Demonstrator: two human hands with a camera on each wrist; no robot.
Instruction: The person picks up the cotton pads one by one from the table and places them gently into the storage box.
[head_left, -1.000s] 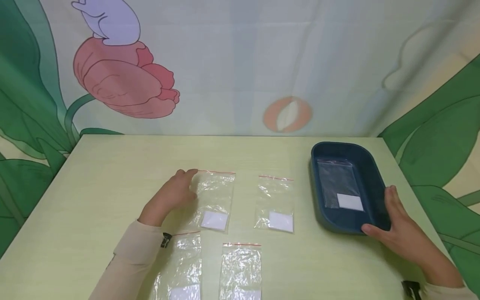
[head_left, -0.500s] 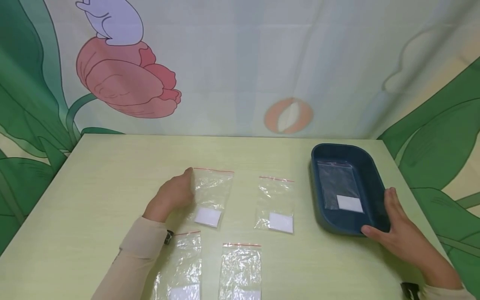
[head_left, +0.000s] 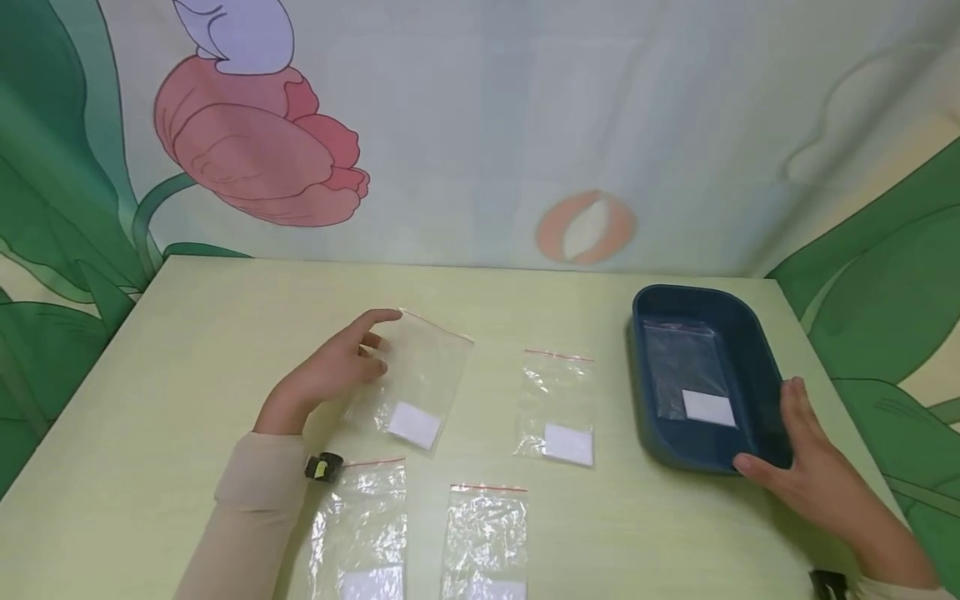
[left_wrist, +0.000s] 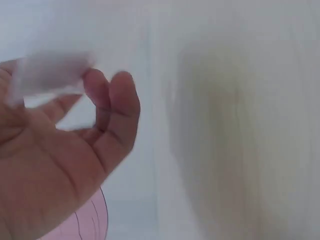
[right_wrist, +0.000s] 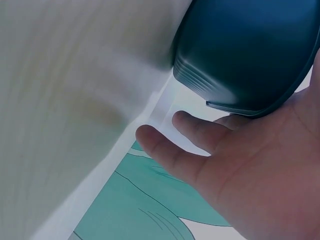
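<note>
Left hand [head_left: 341, 367] pinches the top left edge of a clear zip bag [head_left: 411, 382], fingers curled on it; the bag's upper end is raised off the pale green surface [head_left: 210, 333], its white insert low at the near end. Left wrist view is blurred: thumb and fingers closed on a pale film.

Right hand [head_left: 806, 475] grips the near right corner of the dark blue tray [head_left: 757, 358], thumb on the rim, fingers under the base. Tray holds 1 bag [head_left: 686, 371].

3 more bags lie flat: 1 at centre [head_left: 558, 408], 2 at the near edge [head_left: 363, 533] [head_left: 483, 542].
</note>
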